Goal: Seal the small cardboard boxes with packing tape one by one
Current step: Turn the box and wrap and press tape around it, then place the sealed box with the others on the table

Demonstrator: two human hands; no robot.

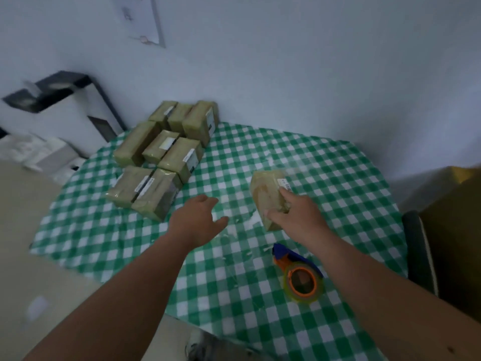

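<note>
**Handling one small box beside the taped stack**

Gripping a small cardboard box [269, 194] with the right hand [296, 214], fingers curled over its near end, thumb side hidden. Box tilted, sitting toward the right-centre of the table [325, 157], a white label at its far end; surface looks glossy, possibly taped already, though blur prevents certainty. Left hand [197, 217] held above the cloth near the table's middle, fingers loose and spread, holding nothing, well apart from the box.

Tape dispenser [299, 274] lying near the table's near edge, just below the right forearm, orange hub up, blue handle pointing away. Eight or so finished-looking boxes [161, 157] grouped at the far-left corner, tight together in rows.

Doing this step well, as a judgement:
- Steadying the box flat on the cloth before any taping, flaps pressed closed by the free left hand.
- Keeping the seam uppermost and the label uncovered.
- If already sealed, setting it against the far-left group, square with the rows, not knocking neighbours.
- Reaching for the dispenser by its handle only once the box rests stable.
</note>
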